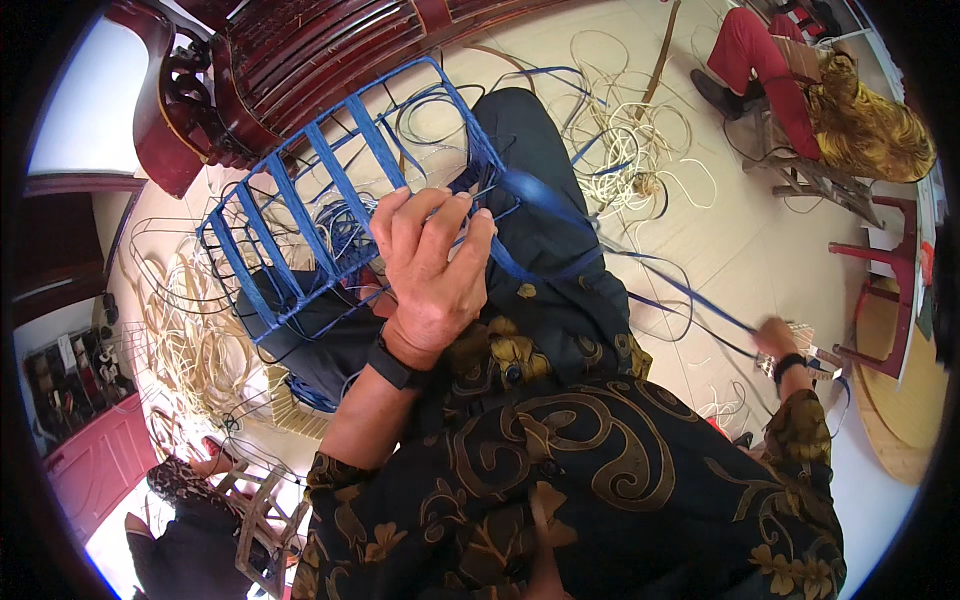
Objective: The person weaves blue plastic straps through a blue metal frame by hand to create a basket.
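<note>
Pale floor tiles (740, 240) are spreading out under me, littered with loops of cream cane (630, 150) and dark wire, with a carved dark wooden bench (270, 60) standing at the top and another person in red trousers (760, 60) sitting off to the right. Across my lap I am steadying a blue woven frame (300, 220), its wrapped ribs tilting up to the left. My left hand (430, 270) is pressing against its near corner, fingers (440, 215) closing together on the blue strip (560, 225) where it is meeting the frame. My right hand (785, 345) is pulling that strip out taut, well apart from the frame; its fingers are blurring, so I cannot tell their grip. I am judging that the strip could twist or slacken if my left fingers are slipping, or snag on loose cane.
</note>
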Tool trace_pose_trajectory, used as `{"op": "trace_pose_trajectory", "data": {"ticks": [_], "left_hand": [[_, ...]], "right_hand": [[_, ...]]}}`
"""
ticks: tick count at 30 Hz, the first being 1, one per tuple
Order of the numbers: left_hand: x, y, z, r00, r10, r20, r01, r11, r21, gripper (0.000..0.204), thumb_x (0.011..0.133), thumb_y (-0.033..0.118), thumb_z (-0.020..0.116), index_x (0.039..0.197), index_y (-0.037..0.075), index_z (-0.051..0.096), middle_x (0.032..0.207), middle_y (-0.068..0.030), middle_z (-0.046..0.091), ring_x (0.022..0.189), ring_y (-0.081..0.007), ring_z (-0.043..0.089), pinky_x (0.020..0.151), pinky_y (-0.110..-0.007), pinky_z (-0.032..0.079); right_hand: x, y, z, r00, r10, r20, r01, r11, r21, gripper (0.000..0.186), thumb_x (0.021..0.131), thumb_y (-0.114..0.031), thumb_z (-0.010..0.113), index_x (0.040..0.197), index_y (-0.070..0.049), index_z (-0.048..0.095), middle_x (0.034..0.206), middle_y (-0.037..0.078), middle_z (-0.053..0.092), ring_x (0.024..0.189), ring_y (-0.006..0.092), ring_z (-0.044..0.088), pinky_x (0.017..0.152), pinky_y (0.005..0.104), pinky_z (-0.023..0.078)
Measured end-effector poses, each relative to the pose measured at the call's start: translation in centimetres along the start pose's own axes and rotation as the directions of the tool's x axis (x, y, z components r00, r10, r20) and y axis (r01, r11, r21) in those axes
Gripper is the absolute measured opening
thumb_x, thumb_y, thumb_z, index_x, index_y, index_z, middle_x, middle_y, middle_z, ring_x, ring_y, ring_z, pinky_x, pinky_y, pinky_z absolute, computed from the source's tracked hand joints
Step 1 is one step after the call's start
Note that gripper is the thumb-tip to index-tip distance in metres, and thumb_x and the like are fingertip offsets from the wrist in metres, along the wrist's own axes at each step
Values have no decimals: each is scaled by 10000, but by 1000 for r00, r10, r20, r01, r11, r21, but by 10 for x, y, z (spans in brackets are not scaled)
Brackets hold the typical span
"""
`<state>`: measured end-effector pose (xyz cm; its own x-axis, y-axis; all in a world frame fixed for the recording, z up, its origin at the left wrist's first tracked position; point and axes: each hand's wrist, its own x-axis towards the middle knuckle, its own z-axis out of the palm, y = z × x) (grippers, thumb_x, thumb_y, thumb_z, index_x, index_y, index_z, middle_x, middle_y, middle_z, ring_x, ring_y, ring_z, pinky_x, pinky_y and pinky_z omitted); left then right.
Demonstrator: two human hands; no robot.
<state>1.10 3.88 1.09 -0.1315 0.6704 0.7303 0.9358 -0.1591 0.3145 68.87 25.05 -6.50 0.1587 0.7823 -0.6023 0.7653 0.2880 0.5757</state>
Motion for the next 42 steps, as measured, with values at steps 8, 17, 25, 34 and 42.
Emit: {"op": "trace_pose_trajectory", "data": {"ticks": [8,17,25,34,42], "left_hand": [[-4,2,4,1000,4,7,-4,1000,27,280,671,21,748,950,42,739,1088,-94,663,1071,-299,613,1009,-526,428],[4,1,3,1000,14,10,-14,1000,22,345,596,-48,732,933,32,745,1063,-103,689,1045,-320,634,940,-498,477],[3,6,2,1000,9,10,-9,999,45,320,626,-53,734,935,28,748,1056,-104,697,1049,-317,633,968,-500,473],[-1,1,5,1000,21,1,-21,1000,23,297,655,15,731,952,31,733,1079,-104,663,1048,-307,615,951,-518,458],[2,1,2,1000,12,-4,-12,1000,16,335,628,-67,728,953,18,734,1061,-105,685,1049,-323,634,951,-495,481]], "right_hand": [[-18,-49,-119,931,-48,-362,160,945,285,382,977,-351,635,1275,-127,716,1268,76,709,1170,249,661,991,413,504],[-150,-372,-296,374,-710,-597,694,-213,688,388,1041,-396,605,1170,-55,735,940,60,728,864,141,644,827,272,516],[-18,-162,-126,807,-399,-434,586,629,511,291,1016,-290,575,986,-52,738,964,81,720,892,234,663,794,364,539],[-35,-10,-87,898,93,-430,-22,986,168,341,995,-264,553,1238,-79,704,1232,111,712,1155,283,654,998,454,497],[-143,-340,-303,328,-644,-691,786,-220,577,373,1025,-285,648,1276,-10,665,1062,102,746,982,176,688,882,310,541]]}}
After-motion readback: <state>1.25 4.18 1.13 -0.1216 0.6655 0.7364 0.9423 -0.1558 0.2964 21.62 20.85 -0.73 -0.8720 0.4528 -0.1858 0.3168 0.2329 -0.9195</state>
